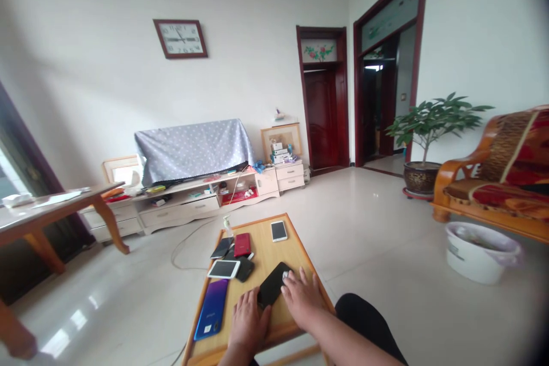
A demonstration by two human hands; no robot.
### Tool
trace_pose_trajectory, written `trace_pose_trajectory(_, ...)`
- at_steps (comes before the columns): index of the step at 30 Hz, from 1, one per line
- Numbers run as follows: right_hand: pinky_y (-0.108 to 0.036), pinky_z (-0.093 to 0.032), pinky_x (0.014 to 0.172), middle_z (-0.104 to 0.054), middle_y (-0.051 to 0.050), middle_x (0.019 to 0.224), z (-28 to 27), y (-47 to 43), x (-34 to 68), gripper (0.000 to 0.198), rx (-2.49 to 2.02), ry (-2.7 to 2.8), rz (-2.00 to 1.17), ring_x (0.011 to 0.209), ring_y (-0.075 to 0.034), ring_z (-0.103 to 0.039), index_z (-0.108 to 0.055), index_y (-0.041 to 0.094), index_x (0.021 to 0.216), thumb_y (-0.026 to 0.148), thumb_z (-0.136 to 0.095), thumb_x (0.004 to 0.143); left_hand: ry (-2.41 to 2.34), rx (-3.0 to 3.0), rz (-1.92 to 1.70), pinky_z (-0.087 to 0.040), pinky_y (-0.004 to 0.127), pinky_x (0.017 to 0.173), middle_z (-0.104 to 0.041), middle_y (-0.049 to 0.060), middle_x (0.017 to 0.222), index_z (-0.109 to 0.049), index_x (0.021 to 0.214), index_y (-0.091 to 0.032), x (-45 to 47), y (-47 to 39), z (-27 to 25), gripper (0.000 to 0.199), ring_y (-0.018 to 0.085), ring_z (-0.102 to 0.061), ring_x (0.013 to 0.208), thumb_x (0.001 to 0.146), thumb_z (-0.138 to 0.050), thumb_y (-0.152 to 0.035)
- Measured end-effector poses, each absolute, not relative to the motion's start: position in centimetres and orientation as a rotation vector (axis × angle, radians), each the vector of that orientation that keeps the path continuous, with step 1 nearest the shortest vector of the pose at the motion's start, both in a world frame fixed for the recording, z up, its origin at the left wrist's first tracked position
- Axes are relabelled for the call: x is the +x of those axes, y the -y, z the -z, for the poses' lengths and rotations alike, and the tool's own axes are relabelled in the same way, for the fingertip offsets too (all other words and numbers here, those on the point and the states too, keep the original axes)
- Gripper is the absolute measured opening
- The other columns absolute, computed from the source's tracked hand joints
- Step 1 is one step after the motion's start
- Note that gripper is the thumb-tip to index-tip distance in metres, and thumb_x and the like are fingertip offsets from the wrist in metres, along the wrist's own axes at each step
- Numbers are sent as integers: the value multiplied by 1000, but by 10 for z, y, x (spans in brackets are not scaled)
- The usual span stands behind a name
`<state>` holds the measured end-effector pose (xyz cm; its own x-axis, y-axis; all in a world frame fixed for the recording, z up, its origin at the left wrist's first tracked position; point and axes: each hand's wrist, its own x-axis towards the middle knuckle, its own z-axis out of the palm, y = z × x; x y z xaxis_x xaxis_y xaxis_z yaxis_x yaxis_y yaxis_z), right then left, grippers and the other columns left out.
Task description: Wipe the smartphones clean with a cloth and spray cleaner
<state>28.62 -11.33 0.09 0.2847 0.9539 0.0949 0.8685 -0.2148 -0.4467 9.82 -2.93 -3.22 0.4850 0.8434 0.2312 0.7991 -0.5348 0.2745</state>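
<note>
A black smartphone lies at a slant on the small wooden table, its dark face up. My left hand grips its near left corner, thumb along the bottom edge and fingers at the side. Over the phone's right edge is my right hand, fingertips pressing a small white piece against the surface; its material is too small to tell. To the left lie a blue-purple phone, a white-framed phone, a red phone and dark phones or cases. Another white phone rests near the far edge.
A pump bottle stands at the table's far left corner. My dark-clothed knee is right of the table. Farther off are a white tub, a potted plant, a wooden sofa and a low cabinet.
</note>
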Motion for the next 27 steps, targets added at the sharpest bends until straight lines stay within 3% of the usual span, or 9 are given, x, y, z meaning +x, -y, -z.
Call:
trace_pose_trajectory(8,-61,-3,121,-50,1,151,10,116,248,53,-1897,1835,-309,151,-30,-23,-53,36,142,48,-19,103,-1478,2540,-447,-30,38,113,-55,10,143,-49,140,-19,92,31,29,58,26,-45,136,85,-52,-37)
trace_pose_trajectory(12,-67,-8,118,-50,3,151,5,110,263,51,-2078,1710,-256,150,-33,-25,-59,38,135,46,-20,103,-1487,2528,-437,-30,38,112,-56,10,142,-49,140,-21,91,33,26,58,26,-46,135,86,-53,-42)
trace_pose_trajectory(16,-65,-12,119,-45,-2,155,4,105,274,52,-2204,1587,-221,150,-33,-25,-55,33,141,46,-24,102,-1481,2529,-421,-29,39,112,-56,11,143,-49,140,-21,92,36,22,58,26,-45,135,86,-52,-43)
trace_pose_trajectory(22,-59,-10,122,-41,-2,157,16,117,255,51,-2028,1773,-288,148,-29,-32,-48,33,147,46,-27,102,-1440,2539,-438,-30,37,112,-55,8,145,-50,139,-22,89,36,21,57,25,-44,136,87,-50,-42)
trace_pose_trajectory(25,-61,-10,120,-43,0,157,12,115,261,50,-2108,1710,-281,149,-30,-29,-52,34,143,44,-25,102,-1421,2540,-430,-30,37,111,-55,7,145,-51,139,-23,87,35,19,57,25,-44,136,85,-52,-41)
trace_pose_trajectory(27,-64,-10,119,-42,-4,157,7,111,267,52,-2171,1649,-272,149,-32,-26,-53,30,143,43,-23,102,-1418,2538,-429,-30,38,111,-55,6,146,-51,139,-24,87,35,18,57,25,-44,135,84,-52,-41)
